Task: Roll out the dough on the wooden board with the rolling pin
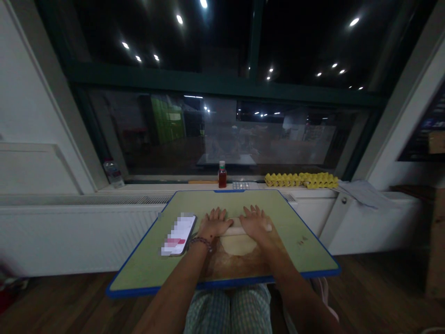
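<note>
Left hand (214,225) and right hand (253,221), apart, fingers spread, are resting on a pale cylindrical rolling pin (237,227). At its near side, a cream-coloured dough sheet (239,246) is lying on a brown board (231,270). Rolling-out is apparently occurring, next calling for even pressure.

1. A dark-green-framed window (222,76), its glass black and dotted with small bright lights (179,19), spans the far side.
2. White walls (24,93) flank it on 2 sides.
3. A white ribbed radiator (86,241) stands low at left, below the white windowsill (174,187).
4. Dark wood-plank floor (371,278) shows around a green-topped, blue-edged table (302,255).
</note>
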The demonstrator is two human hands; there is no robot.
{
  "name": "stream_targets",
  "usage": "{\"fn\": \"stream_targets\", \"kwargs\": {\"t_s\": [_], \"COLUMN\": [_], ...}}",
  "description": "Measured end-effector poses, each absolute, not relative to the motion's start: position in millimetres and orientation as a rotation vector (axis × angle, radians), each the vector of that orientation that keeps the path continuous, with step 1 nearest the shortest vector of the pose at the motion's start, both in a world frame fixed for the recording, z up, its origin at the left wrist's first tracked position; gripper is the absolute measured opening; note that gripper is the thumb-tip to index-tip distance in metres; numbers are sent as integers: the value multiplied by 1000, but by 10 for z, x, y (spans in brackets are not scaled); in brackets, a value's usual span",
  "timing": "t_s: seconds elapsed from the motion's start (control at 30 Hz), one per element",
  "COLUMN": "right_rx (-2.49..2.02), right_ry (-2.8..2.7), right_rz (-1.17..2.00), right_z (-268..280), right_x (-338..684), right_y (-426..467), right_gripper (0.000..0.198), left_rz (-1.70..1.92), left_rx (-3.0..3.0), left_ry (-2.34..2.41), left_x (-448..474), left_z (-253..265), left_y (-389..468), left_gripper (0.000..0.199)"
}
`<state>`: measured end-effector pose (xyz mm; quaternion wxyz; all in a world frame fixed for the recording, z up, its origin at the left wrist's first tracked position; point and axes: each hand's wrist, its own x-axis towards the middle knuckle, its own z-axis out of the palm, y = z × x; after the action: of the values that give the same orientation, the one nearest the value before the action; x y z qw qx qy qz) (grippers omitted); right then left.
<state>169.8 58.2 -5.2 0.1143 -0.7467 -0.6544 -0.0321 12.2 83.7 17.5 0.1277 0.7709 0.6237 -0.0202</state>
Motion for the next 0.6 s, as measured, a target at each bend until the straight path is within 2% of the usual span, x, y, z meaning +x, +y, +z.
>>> {"fn": "stream_targets", "kwargs": {"t_s": [0.3,0.6], "right_rx": [-2080,-2089], "right_ry": [-1910,-1905], "right_rz": [-213,-221], "right_z": [-107,-131], "right_x": [1663,1659], "right_y": [158,208], "right_gripper": [49,48], "left_rz": [24,219], "left_rx": [2435,2463], "left_ry": [1750,1847], "left_x": [92,116], "left_z": [238,189], "left_y": [406,376], "left_gripper": [69,65]}}
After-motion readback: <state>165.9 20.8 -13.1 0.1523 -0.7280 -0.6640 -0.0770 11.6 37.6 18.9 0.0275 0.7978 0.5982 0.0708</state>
